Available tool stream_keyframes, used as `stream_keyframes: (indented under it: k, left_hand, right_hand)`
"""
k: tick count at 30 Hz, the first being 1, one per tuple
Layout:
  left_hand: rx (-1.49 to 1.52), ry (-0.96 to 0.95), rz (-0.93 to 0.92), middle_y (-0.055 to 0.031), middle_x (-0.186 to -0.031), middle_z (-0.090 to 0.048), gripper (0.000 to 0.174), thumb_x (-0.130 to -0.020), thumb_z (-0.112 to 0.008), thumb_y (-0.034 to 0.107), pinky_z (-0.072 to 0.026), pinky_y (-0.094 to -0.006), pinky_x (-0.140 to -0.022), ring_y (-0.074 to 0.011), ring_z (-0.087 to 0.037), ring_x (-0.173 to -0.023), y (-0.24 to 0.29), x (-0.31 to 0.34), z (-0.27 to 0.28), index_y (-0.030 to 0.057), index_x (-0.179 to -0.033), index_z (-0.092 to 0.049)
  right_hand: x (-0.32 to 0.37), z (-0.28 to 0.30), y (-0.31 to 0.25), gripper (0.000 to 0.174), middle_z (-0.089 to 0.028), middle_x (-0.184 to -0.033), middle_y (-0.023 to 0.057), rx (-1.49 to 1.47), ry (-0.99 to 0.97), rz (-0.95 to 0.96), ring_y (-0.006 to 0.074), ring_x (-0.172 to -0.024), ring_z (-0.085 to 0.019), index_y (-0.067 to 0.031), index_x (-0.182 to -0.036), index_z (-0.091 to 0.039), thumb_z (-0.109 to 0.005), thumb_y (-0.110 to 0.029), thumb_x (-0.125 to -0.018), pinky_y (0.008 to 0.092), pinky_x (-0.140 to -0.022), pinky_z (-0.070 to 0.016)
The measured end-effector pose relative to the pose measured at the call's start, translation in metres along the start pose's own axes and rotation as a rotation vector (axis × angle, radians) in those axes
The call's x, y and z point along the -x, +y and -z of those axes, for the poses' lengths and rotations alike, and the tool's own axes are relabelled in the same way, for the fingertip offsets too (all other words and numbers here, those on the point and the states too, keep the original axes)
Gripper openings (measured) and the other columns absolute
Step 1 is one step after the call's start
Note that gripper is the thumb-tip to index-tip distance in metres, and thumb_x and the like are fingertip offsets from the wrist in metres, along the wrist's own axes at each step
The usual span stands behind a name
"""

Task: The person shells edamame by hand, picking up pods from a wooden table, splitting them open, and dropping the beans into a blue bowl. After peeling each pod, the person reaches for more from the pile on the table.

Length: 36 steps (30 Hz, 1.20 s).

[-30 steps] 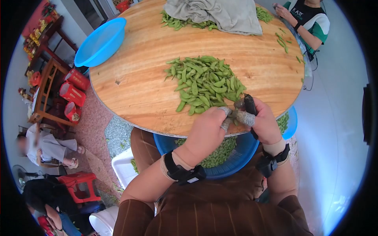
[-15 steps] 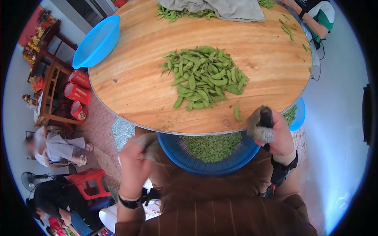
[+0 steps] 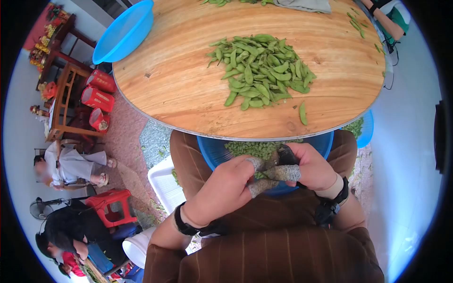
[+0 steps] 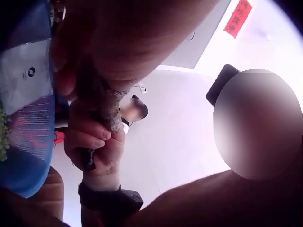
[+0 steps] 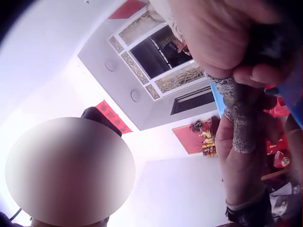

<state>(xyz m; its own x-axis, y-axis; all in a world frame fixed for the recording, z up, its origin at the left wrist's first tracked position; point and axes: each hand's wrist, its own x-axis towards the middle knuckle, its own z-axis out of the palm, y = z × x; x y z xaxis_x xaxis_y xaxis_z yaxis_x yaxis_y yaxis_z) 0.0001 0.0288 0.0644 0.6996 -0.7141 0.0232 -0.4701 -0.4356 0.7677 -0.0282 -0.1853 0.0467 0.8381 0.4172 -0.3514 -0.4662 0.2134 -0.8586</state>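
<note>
In the head view, my left hand (image 3: 222, 191), with grey covers on thumb and forefinger, meets my right hand (image 3: 314, 167) over the blue basin (image 3: 210, 153) of shelled green beans (image 3: 250, 148). My right fingers, also grey-covered, curl round a black-handled tool (image 3: 285, 154); the left wrist view shows its dark end (image 4: 88, 158) below those fingers. Green shows between my left fingertips, but whether it is a pod or the beans behind cannot be told. A heap of green pods (image 3: 264, 70) lies on the round wooden table (image 3: 179, 89), a single pod (image 3: 303, 113) nearer its edge.
A light blue basin (image 3: 125, 33) rests at the table's left edge, a grey cloth (image 3: 306, 4) at the far side. Beside my legs are a white tray (image 3: 165, 184) on the left and another blue basin (image 3: 365, 129) on the right. Other people sit lower left and upper right.
My left hand swung out left over the white tray, then came back to my right hand. Both hands now meet over the basin, below the table edge. The head view has shifted.
</note>
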Motion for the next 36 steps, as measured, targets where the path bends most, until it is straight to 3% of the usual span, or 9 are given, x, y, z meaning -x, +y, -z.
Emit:
stream_keyframes:
  k: [4, 6, 9, 13, 15, 17, 31, 34, 36]
  left_hand:
    - [0.083, -0.024, -0.124, -0.0117, -0.077, -0.059, 0.022, -0.078, -0.070, 0.011, -0.0475, -0.0338, -0.062, -0.0296, -0.059, -0.070, -0.012, -0.011, -0.013, 0.0046, -0.097, -0.062]
    - [0.182, -0.064, 0.058, -0.0142, -0.077, -0.059, 0.021, -0.079, -0.067, 0.009, -0.0476, -0.0336, -0.064, -0.0319, -0.059, -0.070, -0.011, -0.012, -0.017, 0.0038, -0.098, -0.061]
    - [0.165, 0.027, -0.003, -0.0165, -0.078, -0.059, 0.021, -0.080, -0.064, 0.006, -0.0477, -0.0349, -0.063, -0.0341, -0.058, -0.069, -0.028, -0.010, -0.031, 0.0034, -0.101, -0.061]
    - [0.046, 0.099, -0.016, -0.0123, -0.077, -0.062, 0.016, -0.085, -0.058, 0.003, -0.0477, -0.0305, -0.058, -0.0245, -0.060, -0.064, -0.027, -0.006, -0.032, 0.0026, -0.100, -0.061]
    - [0.420, 0.112, 0.163, -0.0057, -0.076, -0.062, 0.016, -0.090, -0.051, 0.001, -0.0459, -0.0240, -0.053, -0.0119, -0.058, -0.060, -0.018, -0.006, -0.026, 0.0025, -0.102, -0.061]
    - [0.578, 0.098, 0.261, -0.0055, -0.076, -0.061, 0.020, -0.088, -0.049, -0.002, -0.0461, -0.0247, -0.053, -0.0118, -0.057, -0.059, -0.018, -0.005, -0.023, 0.0021, -0.104, -0.060]
    - [0.422, 0.049, 0.161, -0.0018, -0.072, -0.060, 0.029, -0.086, -0.041, -0.009, -0.0443, -0.0216, -0.049, -0.0076, -0.053, -0.055, -0.024, -0.003, -0.032, 0.0036, -0.104, -0.060]
    - [0.695, -0.082, 0.352, -0.0033, -0.070, -0.059, 0.022, -0.090, -0.047, -0.002, -0.0420, -0.0227, -0.049, -0.0099, -0.050, -0.050, -0.021, -0.006, -0.028, 0.0052, -0.107, -0.059]
    - [1.533, -0.216, 0.470, -0.0035, -0.064, -0.053, 0.018, -0.096, -0.047, 0.017, -0.0358, -0.0234, -0.047, -0.0107, -0.042, -0.044, -0.031, -0.006, -0.034, 0.0081, -0.109, -0.057]
  right_hand:
    - [0.005, 0.000, 0.019, 0.021, -0.057, -0.074, -0.0035, 0.012, 0.115, 0.169, 0.0059, -0.061, -0.050, -0.0033, -0.100, -0.063, -0.070, -0.015, -0.085, 0.0227, -0.054, -0.0405]
    - [0.005, -0.001, 0.026, 0.020, -0.058, -0.076, -0.0009, 0.059, 0.211, 0.299, 0.0084, -0.065, -0.053, -0.0020, -0.098, -0.062, -0.069, -0.015, -0.085, 0.0253, -0.058, -0.0440]
    - [0.003, 0.002, 0.030, 0.020, -0.061, -0.082, 0.0060, 0.791, 0.336, 0.593, 0.0139, -0.073, -0.057, 0.0006, -0.098, -0.060, -0.067, -0.013, -0.085, 0.0293, -0.066, -0.0474]
    - [-0.006, -0.001, 0.037, 0.022, -0.062, -0.083, 0.0086, 0.615, 0.346, 0.514, 0.0162, -0.072, -0.060, 0.0011, -0.103, -0.057, -0.062, -0.008, -0.084, 0.0292, -0.064, -0.0478]
    - [-0.005, -0.002, 0.033, 0.024, -0.063, -0.083, 0.0075, 0.539, 0.320, 0.552, 0.0153, -0.070, -0.061, 0.0005, -0.107, -0.055, -0.060, -0.006, -0.085, 0.0283, -0.061, -0.0480]
    - [0.007, -0.004, 0.019, 0.029, -0.063, -0.080, 0.0045, 0.338, 0.132, 0.156, 0.0106, -0.061, -0.059, -0.0007, -0.115, -0.051, -0.055, -0.007, -0.087, 0.0249, -0.055, -0.0479]
    - [0.010, 0.008, 0.026, 0.039, -0.060, -0.078, 0.0002, 0.067, -0.019, 0.057, 0.0037, -0.051, -0.046, -0.0047, -0.132, -0.047, -0.050, -0.009, -0.093, 0.0183, -0.045, -0.0378]
    - [0.013, 0.006, 0.028, 0.039, -0.056, -0.077, -0.0022, -0.219, -0.070, -0.030, 0.0037, -0.054, -0.046, -0.0060, -0.133, -0.047, -0.051, -0.009, -0.094, 0.0196, -0.047, -0.0385]
    - [0.015, 0.002, 0.032, 0.037, -0.054, -0.076, -0.0030, -0.381, -0.070, -0.053, 0.0044, -0.056, -0.048, -0.0056, -0.131, -0.049, -0.051, -0.010, -0.095, 0.0215, -0.048, -0.0403]
